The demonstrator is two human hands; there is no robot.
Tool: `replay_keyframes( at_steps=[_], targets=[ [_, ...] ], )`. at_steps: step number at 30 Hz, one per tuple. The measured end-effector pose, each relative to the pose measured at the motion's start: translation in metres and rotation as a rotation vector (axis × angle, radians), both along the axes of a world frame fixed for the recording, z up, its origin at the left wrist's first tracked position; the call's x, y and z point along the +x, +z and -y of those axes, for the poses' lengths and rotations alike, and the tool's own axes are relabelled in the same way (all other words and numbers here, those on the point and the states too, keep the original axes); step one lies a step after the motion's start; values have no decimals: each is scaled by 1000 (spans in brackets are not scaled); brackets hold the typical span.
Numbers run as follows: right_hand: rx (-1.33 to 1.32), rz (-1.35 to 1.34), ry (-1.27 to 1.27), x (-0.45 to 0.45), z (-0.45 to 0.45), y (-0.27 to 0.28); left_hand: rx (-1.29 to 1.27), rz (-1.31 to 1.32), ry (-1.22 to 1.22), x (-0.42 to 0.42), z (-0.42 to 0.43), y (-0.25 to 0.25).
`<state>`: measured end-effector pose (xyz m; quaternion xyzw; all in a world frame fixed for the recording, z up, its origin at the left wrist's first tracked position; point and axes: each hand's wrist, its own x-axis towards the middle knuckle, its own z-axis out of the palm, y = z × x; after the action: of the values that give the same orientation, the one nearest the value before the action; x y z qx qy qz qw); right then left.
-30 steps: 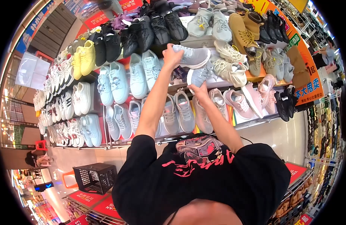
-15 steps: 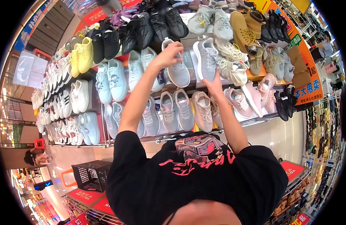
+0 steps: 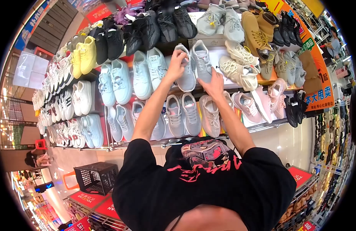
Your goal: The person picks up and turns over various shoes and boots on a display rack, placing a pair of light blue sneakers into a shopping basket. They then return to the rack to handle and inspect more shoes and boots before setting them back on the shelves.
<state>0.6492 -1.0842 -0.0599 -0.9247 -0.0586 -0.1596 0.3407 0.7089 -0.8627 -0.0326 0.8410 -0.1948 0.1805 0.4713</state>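
Two grey sneakers stand side by side on the middle tier of the shoe rack, toes toward me. My left hand [image 3: 178, 65] is closed on the upper part of the left grey sneaker [image 3: 186, 80]. At the right grey sneaker [image 3: 203, 63], my right hand [image 3: 212, 84] lies against the toe and right side, its thumb and fingers apart. White shoes [image 3: 142, 75] stand to the left of the pair, and cream sneakers [image 3: 239, 71] to the right. Below are more grey sneakers [image 3: 182, 115] on the lower tier.
Black sneakers [image 3: 168, 29] and tan boots [image 3: 255, 34] fill the upper tier. The rack's metal front rail [image 3: 162, 143] runs before my body. A black basket [image 3: 96, 178] stands on the floor at lower left. A person [image 3: 333, 46] is far right.
The two grey sneakers went from being held up and tilted to standing side by side on the rack. The right one moved left toward the other, and my right hand has loosened.
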Motion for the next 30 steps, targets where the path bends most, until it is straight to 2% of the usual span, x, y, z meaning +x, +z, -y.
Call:
replay_keyframes(
  at_steps=[2, 5, 9, 12, 16, 23, 25, 27, 30],
  targets=[
    [19, 5, 38, 11, -5, 2, 42, 55, 23, 5, 3, 6],
    [39, 15, 12, 23, -13, 0, -33, -52, 30, 14, -3, 8],
    [-6, -6, 2, 30, -17, -2, 1, -49, 22, 16, -5, 5],
    [-11, 27, -4, 29, -19, -7, -71, -49, 36, 13, -6, 0],
    [-7, 52, -15, 27, -23, -9, -7, -34, 114, 16, -7, -7],
    [95, -161, 21, 27, -24, -6, 84, 104, 162, 28, -9, -26],
    [-13, 57, -80, 23, -29, -12, 66, 34, 173, 26, -4, -22],
    [19, 12, -49, 22, -26, -6, 37, 4, 154, 20, 3, -16],
    [16, -14, -32, 24, -25, 0, 128, -33, 241, 11, 16, -2]
  ],
)
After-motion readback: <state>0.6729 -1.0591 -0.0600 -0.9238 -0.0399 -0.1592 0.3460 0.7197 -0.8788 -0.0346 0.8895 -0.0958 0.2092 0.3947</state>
